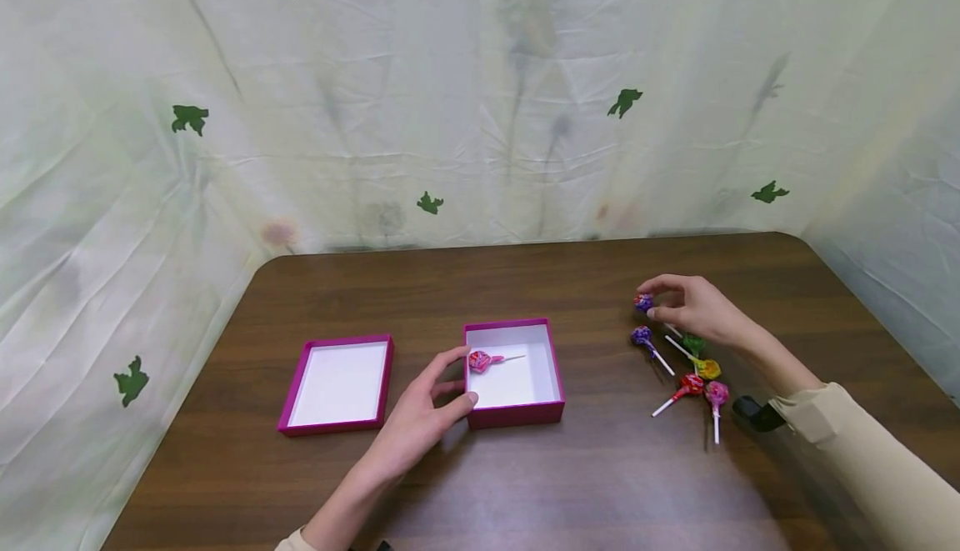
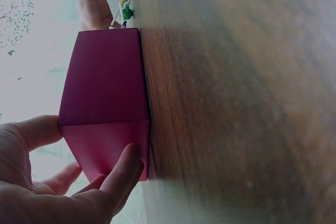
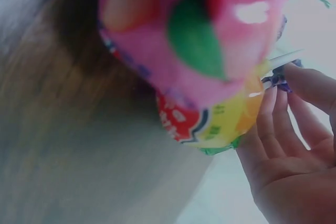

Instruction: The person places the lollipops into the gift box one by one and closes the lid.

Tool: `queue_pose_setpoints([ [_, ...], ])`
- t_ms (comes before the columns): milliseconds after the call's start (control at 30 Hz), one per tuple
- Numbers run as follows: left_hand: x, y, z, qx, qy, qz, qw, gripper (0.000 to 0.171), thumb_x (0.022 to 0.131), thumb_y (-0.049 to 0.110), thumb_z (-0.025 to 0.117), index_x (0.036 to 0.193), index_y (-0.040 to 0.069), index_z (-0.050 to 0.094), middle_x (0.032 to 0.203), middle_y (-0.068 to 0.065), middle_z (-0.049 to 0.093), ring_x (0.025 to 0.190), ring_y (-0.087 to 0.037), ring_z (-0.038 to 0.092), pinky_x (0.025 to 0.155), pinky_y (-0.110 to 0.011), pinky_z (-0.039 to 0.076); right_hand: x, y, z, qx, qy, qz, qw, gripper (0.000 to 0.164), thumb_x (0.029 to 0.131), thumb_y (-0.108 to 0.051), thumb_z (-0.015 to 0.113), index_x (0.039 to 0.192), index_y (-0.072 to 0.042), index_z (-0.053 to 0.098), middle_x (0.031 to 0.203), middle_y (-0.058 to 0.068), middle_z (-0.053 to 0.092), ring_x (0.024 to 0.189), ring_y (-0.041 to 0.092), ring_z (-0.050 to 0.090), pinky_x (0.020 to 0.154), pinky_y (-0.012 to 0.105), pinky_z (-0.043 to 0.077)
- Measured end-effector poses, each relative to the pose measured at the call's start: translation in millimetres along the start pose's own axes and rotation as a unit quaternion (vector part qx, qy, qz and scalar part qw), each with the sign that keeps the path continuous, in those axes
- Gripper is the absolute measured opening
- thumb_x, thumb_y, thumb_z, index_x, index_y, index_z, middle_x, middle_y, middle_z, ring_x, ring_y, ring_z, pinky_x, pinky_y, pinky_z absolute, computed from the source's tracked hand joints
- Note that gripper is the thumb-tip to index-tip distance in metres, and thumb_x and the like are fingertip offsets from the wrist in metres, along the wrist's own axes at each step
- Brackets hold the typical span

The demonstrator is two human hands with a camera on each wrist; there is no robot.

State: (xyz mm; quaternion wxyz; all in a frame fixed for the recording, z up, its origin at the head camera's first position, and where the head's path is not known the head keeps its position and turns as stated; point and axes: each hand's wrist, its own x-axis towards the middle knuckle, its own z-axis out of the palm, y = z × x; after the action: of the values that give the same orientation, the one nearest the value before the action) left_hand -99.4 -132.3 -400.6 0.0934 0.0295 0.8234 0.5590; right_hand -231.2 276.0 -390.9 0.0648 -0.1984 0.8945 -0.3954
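Observation:
Against the left wall of an open magenta box (image 1: 517, 416) rests my left hand (image 1: 420, 422), thumb at the front corner and fingers along the side. A pink-wrapped lollipop (image 1: 480, 361) lies inside on the white bottom. Over to the right, my right hand (image 1: 701, 309) pinches a purple-and-red wrapped lollipop (image 1: 642, 302) by its candy end between thumb and fingers. Just below that hand lie another purple lollipop (image 1: 642, 336), a green one (image 1: 693, 344), a yellow one (image 1: 707, 368), a red one (image 1: 691, 384) and a pink one (image 1: 717, 393). The right wrist view shows a pink wrapper (image 3: 210, 35) very close.
The box's magenta lid (image 1: 337, 384) lies with its white inside up, left of the box. All of this is on a brown wooden table (image 1: 585, 484). A pale curtain (image 1: 480, 101) with green leaf prints hangs behind the table and along its sides.

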Motion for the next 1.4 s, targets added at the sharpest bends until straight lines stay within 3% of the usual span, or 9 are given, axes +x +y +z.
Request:
queue_pose_setpoints([
  [400,0.8,0.6,-0.5,0.005,-0.001,-0.005,1.0000,0.057,0.091,0.022,0.071,0.142,0.029,0.048,0.145,-0.002,0.046,0.122,-0.030,0.055,0.088,-0.051,0.050,-2.8,-6.6,-1.1,-0.003,0.018,-0.029,0.999,0.028,0.091,-0.006,0.070,0.118,-0.005,0.066,0.109,0.014,0.068,0.090,0.027,0.069,0.066,0.029,0.052],
  [633,-0.3,0.7,-1.1,0.004,-0.003,-0.004,1.0000,0.056,0.091,0.024,0.071,0.142,0.030,0.049,0.145,-0.001,0.046,0.122,-0.028,0.055,0.088,-0.050,0.049,-4.0,-11.5,-0.4,0.009,0.015,-0.037,0.999,0.025,0.092,-0.008,0.069,0.117,-0.009,0.065,0.105,0.013,0.069,0.088,0.034,0.067,0.062,0.033,0.053],
  [900,-0.3,1.2,-1.3,0.009,-0.003,-0.004,1.0000,0.056,0.091,0.024,0.070,0.142,0.030,0.048,0.145,-0.002,0.046,0.123,-0.028,0.055,0.088,-0.050,0.049,-3.4,-15.0,2.7,0.004,0.014,-0.048,0.999,0.025,0.092,-0.010,0.070,0.117,-0.011,0.066,0.105,0.008,0.069,0.090,0.024,0.067,0.067,0.031,0.053],
  [1167,-0.6,1.8,-1.2,0.010,-0.001,-0.009,0.9999,0.056,0.091,0.024,0.071,0.142,0.030,0.048,0.145,-0.002,0.046,0.123,-0.029,0.054,0.088,-0.051,0.049,-5.6,-24.3,8.3,0.017,0.017,-0.056,0.998,0.024,0.093,-0.010,0.069,0.116,-0.013,0.065,0.105,0.008,0.069,0.092,0.029,0.067,0.071,0.030,0.054],
  [1400,-0.5,1.8,-1.4,0.008,-0.003,-0.006,0.9999,0.056,0.091,0.024,0.071,0.142,0.030,0.048,0.144,-0.002,0.046,0.123,-0.029,0.054,0.088,-0.051,0.049,-7.1,-34.5,13.2,0.016,0.045,-0.078,0.996,0.027,0.092,-0.007,0.069,0.117,-0.014,0.064,0.105,0.005,0.069,0.091,0.025,0.067,0.071,0.027,0.054],
])
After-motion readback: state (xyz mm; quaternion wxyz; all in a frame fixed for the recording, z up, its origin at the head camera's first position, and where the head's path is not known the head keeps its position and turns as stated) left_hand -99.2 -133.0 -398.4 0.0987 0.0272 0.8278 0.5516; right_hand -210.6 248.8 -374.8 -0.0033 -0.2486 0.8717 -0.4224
